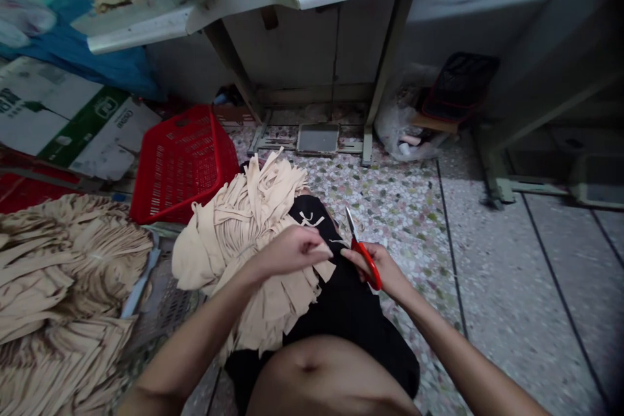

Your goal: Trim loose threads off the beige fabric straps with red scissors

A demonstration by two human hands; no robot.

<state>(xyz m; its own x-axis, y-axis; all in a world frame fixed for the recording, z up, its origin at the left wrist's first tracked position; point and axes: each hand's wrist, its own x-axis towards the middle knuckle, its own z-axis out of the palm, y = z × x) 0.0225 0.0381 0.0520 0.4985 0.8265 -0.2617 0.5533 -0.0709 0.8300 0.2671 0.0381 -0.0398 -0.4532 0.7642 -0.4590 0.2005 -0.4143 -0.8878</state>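
Left hand [292, 250] is pinching beige fabric strips [238, 240] bunched on the black shorts [341, 299]; right hand [385, 271] is gripping red-handled scissors [366, 264] beside them, blades up. More strips [63, 273] are lying left of the shorts, red plastic basket [182, 166] sitting beyond.

Red-handled scissors [369, 265], steel blades nearly closed and angled upward, are gripped in the right hand [377, 270], just beside a heaped bundle of beige fabric strips [244, 234] draped over black shorts [341, 299] on a seated person's lap. The left hand [292, 252] pinches strips at the bundle's edge. A matching pile of strips [58, 273] lies spread nearby at left.
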